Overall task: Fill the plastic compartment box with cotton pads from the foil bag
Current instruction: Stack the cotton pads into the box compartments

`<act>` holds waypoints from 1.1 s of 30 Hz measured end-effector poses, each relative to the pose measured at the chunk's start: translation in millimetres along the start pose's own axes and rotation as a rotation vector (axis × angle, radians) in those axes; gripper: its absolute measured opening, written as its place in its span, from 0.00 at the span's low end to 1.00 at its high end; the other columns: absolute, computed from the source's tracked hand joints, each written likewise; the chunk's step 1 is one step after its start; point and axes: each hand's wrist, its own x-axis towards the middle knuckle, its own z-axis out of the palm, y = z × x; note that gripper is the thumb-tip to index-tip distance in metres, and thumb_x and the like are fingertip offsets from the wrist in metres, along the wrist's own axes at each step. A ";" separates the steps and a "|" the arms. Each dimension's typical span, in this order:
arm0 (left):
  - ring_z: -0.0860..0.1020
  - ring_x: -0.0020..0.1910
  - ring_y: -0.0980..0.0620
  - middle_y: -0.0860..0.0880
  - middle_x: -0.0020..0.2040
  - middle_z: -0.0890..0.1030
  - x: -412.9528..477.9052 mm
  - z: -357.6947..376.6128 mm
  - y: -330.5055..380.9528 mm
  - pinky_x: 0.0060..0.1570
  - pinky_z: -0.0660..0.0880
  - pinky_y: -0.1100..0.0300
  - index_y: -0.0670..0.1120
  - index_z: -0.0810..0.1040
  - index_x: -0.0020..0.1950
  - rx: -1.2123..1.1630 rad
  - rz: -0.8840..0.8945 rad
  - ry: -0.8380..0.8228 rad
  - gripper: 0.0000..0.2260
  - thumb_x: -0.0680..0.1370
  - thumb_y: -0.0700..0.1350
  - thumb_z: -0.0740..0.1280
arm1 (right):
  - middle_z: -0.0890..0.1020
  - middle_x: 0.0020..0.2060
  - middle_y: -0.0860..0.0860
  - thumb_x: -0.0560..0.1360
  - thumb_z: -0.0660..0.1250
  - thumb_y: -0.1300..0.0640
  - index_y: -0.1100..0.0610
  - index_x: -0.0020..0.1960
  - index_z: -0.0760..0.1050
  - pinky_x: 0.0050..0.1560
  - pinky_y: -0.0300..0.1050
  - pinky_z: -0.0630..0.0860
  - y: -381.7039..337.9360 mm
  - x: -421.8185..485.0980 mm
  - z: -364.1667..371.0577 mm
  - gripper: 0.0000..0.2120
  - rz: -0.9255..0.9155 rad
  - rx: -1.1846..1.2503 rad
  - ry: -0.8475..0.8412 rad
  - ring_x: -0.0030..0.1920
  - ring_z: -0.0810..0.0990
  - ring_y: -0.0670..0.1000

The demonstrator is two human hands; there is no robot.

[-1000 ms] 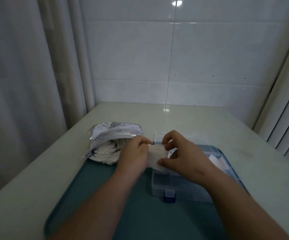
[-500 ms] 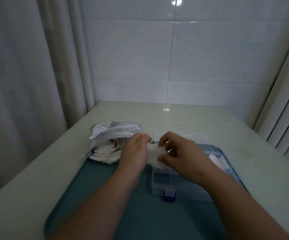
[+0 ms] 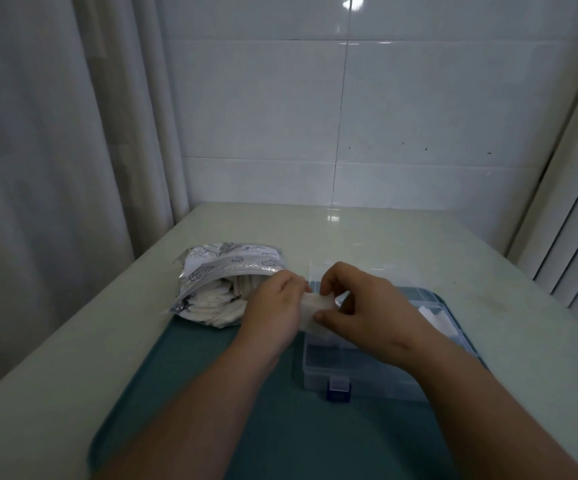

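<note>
Head: pad (image 3: 316, 307) between left hand (image 3: 273, 306), right hand (image 3: 369, 306)

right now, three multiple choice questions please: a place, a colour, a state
1. The foil bag lies where from the plastic compartment box? A to its left B to its right C inside it
2. The box's latch is A red B blue C yellow
3. The cotton pad is A lying untouched B inside the bag C pinched by left hand and right hand
Answers: 1 A, the bag sits left of it; 2 B, the front clip shows blue; 3 C, both hands grip its ends.
</note>
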 end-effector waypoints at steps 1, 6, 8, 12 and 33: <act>0.71 0.38 0.52 0.50 0.37 0.75 0.2 0.3 -1.3 0.35 0.65 0.58 0.46 0.76 0.39 0.030 0.009 -0.010 0.11 0.80 0.44 0.61 | 0.76 0.45 0.39 0.73 0.71 0.51 0.43 0.48 0.69 0.41 0.39 0.77 0.1 -0.1 0.9 0.11 0.003 -0.021 -0.016 0.38 0.77 0.44; 0.75 0.41 0.51 0.49 0.41 0.79 0.0 -1.1 0.5 0.44 0.72 0.54 0.46 0.78 0.43 -0.132 -0.021 0.002 0.15 0.82 0.53 0.59 | 0.77 0.42 0.41 0.74 0.70 0.55 0.46 0.44 0.70 0.38 0.36 0.75 3.8 1.6 -4.5 0.09 0.041 0.020 0.060 0.39 0.76 0.43; 0.77 0.42 0.51 0.48 0.43 0.80 0.3 -2.1 1.1 0.46 0.73 0.53 0.47 0.78 0.44 -0.214 -0.017 0.004 0.14 0.81 0.54 0.60 | 0.78 0.42 0.42 0.73 0.71 0.55 0.47 0.44 0.70 0.39 0.36 0.75 4.7 2.0 -6.7 0.09 0.064 0.075 0.110 0.41 0.77 0.43; 0.79 0.43 0.52 0.48 0.45 0.82 -0.3 -4.1 1.6 0.46 0.75 0.54 0.49 0.76 0.53 -0.303 0.004 -0.067 0.06 0.77 0.43 0.67 | 0.79 0.44 0.45 0.73 0.71 0.57 0.49 0.45 0.70 0.37 0.36 0.77 3.9 4.2 -8.3 0.10 0.113 0.211 0.218 0.38 0.80 0.47; 0.71 0.29 0.53 0.49 0.29 0.76 4.0 -14.1 -6.0 0.33 0.69 0.58 0.52 0.69 0.43 0.151 0.274 -0.151 0.09 0.76 0.44 0.69 | 0.83 0.38 0.50 0.72 0.73 0.58 0.58 0.44 0.74 0.34 0.35 0.79 2.2 0.1 -21.9 0.08 0.266 0.238 -0.020 0.35 0.83 0.49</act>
